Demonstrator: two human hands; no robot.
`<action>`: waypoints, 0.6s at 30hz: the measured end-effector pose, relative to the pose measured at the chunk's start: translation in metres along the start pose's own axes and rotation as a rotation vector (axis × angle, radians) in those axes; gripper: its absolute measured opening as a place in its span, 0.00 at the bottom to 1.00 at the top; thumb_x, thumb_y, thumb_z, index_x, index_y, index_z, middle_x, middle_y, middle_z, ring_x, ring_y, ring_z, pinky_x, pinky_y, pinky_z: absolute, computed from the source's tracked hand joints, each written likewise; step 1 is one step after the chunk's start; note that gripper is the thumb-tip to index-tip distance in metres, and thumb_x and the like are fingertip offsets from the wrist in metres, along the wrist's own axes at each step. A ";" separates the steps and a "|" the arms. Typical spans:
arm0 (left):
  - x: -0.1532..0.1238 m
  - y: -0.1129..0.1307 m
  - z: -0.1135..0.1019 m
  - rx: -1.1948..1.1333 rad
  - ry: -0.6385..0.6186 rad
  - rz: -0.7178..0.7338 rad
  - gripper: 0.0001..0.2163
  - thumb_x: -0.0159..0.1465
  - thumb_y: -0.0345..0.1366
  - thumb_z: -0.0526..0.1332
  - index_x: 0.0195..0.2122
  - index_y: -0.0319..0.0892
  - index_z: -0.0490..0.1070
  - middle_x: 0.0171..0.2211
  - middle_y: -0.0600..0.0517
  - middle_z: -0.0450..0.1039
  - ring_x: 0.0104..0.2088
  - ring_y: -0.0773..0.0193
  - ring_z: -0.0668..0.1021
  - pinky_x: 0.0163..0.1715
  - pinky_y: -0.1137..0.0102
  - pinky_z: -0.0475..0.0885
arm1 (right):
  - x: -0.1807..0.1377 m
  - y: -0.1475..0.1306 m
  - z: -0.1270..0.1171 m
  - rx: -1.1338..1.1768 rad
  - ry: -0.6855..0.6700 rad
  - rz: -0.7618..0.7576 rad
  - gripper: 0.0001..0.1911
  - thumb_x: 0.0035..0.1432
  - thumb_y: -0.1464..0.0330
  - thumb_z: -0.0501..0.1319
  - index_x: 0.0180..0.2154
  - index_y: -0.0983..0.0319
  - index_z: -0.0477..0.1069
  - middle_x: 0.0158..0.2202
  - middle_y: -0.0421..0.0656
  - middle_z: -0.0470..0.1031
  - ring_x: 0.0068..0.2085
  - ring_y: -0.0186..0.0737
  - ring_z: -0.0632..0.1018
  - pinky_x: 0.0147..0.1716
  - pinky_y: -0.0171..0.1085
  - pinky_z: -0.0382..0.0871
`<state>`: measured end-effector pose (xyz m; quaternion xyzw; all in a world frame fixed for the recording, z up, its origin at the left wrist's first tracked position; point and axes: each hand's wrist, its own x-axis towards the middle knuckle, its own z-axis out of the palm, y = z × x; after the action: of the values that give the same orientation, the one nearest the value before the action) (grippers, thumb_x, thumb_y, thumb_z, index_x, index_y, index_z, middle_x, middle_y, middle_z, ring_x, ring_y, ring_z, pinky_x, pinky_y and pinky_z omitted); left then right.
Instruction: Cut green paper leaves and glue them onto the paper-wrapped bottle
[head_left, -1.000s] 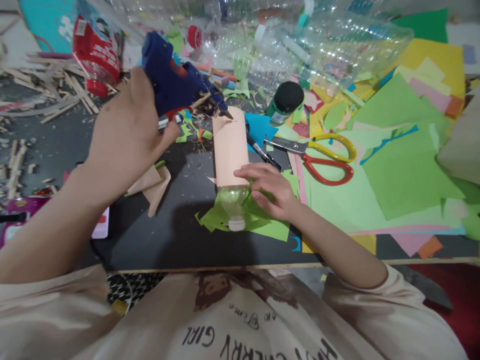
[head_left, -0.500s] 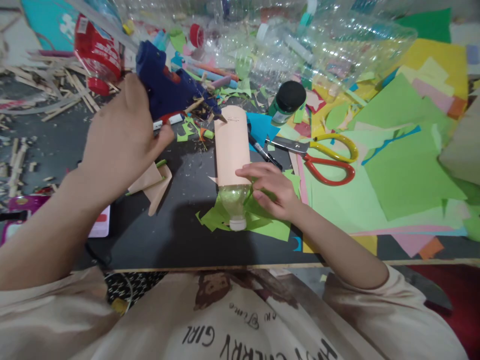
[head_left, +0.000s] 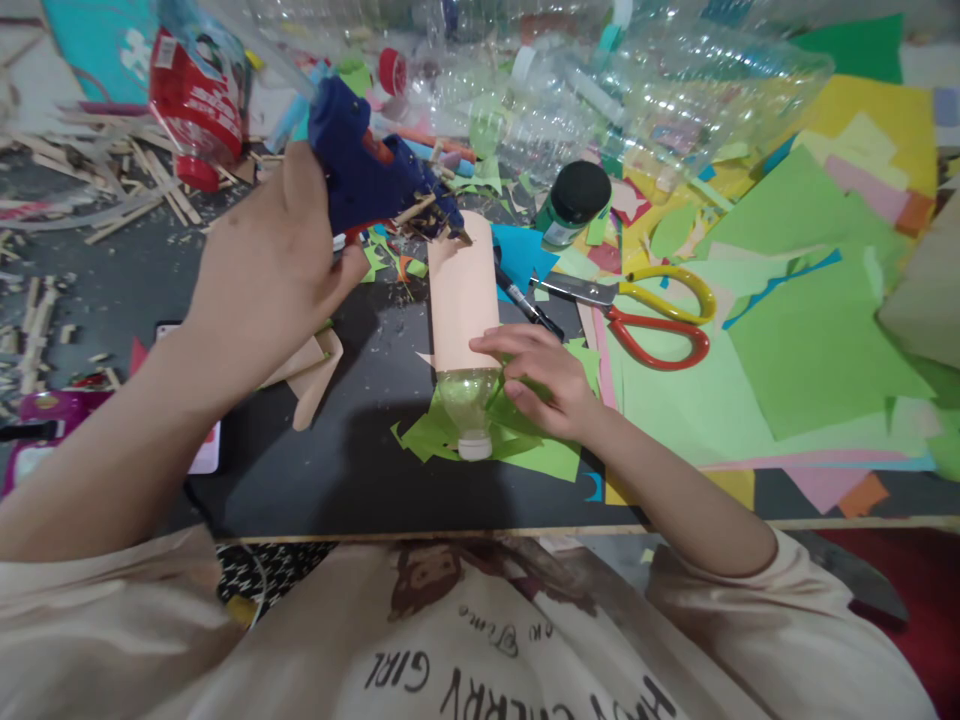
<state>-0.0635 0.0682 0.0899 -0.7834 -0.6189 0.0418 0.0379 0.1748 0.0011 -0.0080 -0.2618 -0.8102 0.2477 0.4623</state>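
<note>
My left hand [head_left: 274, 270] is closed round a blue glue gun [head_left: 367, 170], whose nozzle points at the far end of a peach paper sleeve [head_left: 461, 290]. That paper is wrapped round a clear plastic bottle [head_left: 466, 405] lying on the dark tabletop, its white cap toward me. My right hand [head_left: 544, 375] presses its fingers on the near edge of the paper and on the bottle's side, holding it down. Green paper scraps [head_left: 540, 455] lie under the bottle.
Yellow-and-red scissors [head_left: 649, 310] lie right of the bottle on green paper sheets [head_left: 810, 340]. A black-capped paint jar [head_left: 574, 200], a black pen [head_left: 529, 305], several empty clear bottles [head_left: 660, 90], a red-labelled bottle [head_left: 196, 100] and wooden sticks [head_left: 97, 170] crowd the far side.
My left hand swung the glue gun slightly left and back, then right again, so its nozzle is now at the paper's far end. My right hand and the bottle stayed put.
</note>
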 end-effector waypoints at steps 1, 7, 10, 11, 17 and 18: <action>0.000 -0.001 0.000 0.017 0.011 0.017 0.29 0.62 0.46 0.43 0.59 0.30 0.42 0.47 0.38 0.62 0.52 0.41 0.72 0.44 0.49 0.70 | 0.000 0.000 0.000 0.000 -0.001 0.001 0.07 0.62 0.70 0.52 0.30 0.57 0.63 0.46 0.46 0.78 0.50 0.44 0.76 0.47 0.50 0.72; -0.004 -0.008 0.001 0.065 0.073 0.018 0.25 0.61 0.47 0.43 0.54 0.34 0.47 0.43 0.41 0.65 0.48 0.43 0.75 0.40 0.51 0.73 | -0.001 0.000 -0.001 0.007 -0.019 0.008 0.07 0.62 0.70 0.51 0.31 0.57 0.64 0.48 0.46 0.78 0.51 0.44 0.76 0.48 0.51 0.71; -0.005 -0.008 0.001 0.079 0.049 0.015 0.25 0.61 0.47 0.40 0.53 0.34 0.46 0.44 0.38 0.65 0.47 0.41 0.75 0.39 0.51 0.73 | -0.001 0.000 0.000 0.006 -0.010 0.009 0.08 0.62 0.70 0.51 0.31 0.57 0.64 0.47 0.45 0.78 0.50 0.44 0.76 0.48 0.50 0.71; -0.006 -0.007 0.002 0.082 0.038 0.017 0.25 0.61 0.47 0.39 0.53 0.33 0.45 0.44 0.37 0.65 0.47 0.40 0.75 0.39 0.51 0.73 | -0.001 0.000 0.000 0.009 -0.005 0.008 0.08 0.62 0.70 0.51 0.31 0.57 0.64 0.47 0.46 0.78 0.50 0.44 0.76 0.48 0.50 0.71; -0.012 -0.011 0.000 0.060 0.042 -0.130 0.33 0.56 0.58 0.44 0.51 0.33 0.51 0.42 0.41 0.68 0.46 0.39 0.76 0.38 0.47 0.73 | 0.000 0.000 -0.001 0.010 -0.009 -0.001 0.07 0.62 0.71 0.52 0.31 0.58 0.64 0.46 0.48 0.78 0.50 0.44 0.76 0.47 0.49 0.71; -0.014 -0.021 0.002 0.046 0.074 -0.168 0.36 0.54 0.61 0.45 0.52 0.33 0.51 0.41 0.42 0.69 0.45 0.39 0.77 0.37 0.46 0.72 | 0.000 -0.001 -0.001 0.002 -0.008 -0.002 0.07 0.62 0.71 0.52 0.31 0.58 0.64 0.46 0.48 0.78 0.50 0.44 0.76 0.47 0.49 0.72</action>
<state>-0.0876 0.0596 0.0909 -0.7286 -0.6796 0.0236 0.0821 0.1758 0.0010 -0.0069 -0.2596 -0.8122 0.2490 0.4594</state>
